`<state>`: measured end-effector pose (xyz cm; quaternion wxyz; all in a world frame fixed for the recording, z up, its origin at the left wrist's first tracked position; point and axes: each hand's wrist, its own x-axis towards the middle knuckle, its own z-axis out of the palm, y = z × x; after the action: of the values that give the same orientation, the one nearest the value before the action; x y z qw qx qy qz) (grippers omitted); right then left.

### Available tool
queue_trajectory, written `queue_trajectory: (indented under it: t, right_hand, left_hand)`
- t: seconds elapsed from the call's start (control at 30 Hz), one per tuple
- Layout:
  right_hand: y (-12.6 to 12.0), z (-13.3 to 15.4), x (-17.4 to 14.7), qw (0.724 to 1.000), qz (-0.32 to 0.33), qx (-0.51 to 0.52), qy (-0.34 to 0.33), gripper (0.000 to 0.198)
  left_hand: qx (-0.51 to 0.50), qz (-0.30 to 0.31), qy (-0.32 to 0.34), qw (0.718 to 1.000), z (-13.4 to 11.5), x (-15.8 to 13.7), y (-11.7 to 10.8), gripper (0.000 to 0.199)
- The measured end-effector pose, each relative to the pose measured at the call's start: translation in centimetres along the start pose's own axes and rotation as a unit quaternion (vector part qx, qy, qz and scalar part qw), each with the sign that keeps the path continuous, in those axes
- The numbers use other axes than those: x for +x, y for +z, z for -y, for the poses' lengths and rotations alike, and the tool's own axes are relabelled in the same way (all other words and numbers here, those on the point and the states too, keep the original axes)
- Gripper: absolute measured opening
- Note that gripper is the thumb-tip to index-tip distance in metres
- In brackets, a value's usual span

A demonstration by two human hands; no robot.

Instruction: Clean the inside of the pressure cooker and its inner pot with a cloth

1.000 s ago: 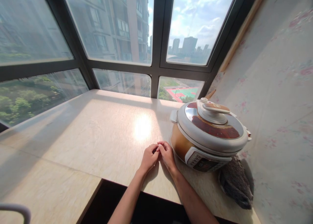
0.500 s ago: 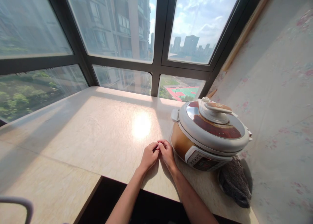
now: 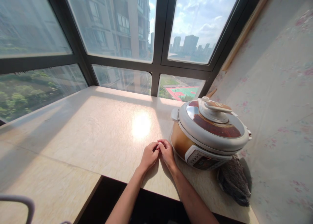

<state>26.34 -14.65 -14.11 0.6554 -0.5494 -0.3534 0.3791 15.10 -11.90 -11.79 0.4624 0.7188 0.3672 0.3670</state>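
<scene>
My left hand (image 3: 149, 156) and my right hand (image 3: 167, 155) rest together over the pale countertop (image 3: 110, 142). Their fingers are curled in and the fingertips touch each other. Nothing shows between them, though the insides of both hands face away from me. Just right of my right hand stands an electric pressure cooker (image 3: 181, 141), gold-bodied with a white lid rim, its lid on. Neither hand visibly grips it.
A dark grey, fuzzy cloth (image 3: 234, 181) lies at the cooker's right front, by the flowered wall (image 3: 283, 136). Dark window frames (image 3: 122, 61) border the counter's back. A grey curved tube (image 3: 28, 202) enters at lower left. The counter has a dark cut-out at its front edge.
</scene>
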Motion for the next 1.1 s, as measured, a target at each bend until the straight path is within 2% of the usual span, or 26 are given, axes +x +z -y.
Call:
queue_trajectory:
  t: [1.1]
  right_hand:
    - [-0.05, 0.08, -0.03, 1.000, 0.004, 0.005, 0.007, 0.027]
  left_hand:
    - [0.001, -0.002, 0.006, 1.000, 0.50, 0.04, 0.13, 0.027]
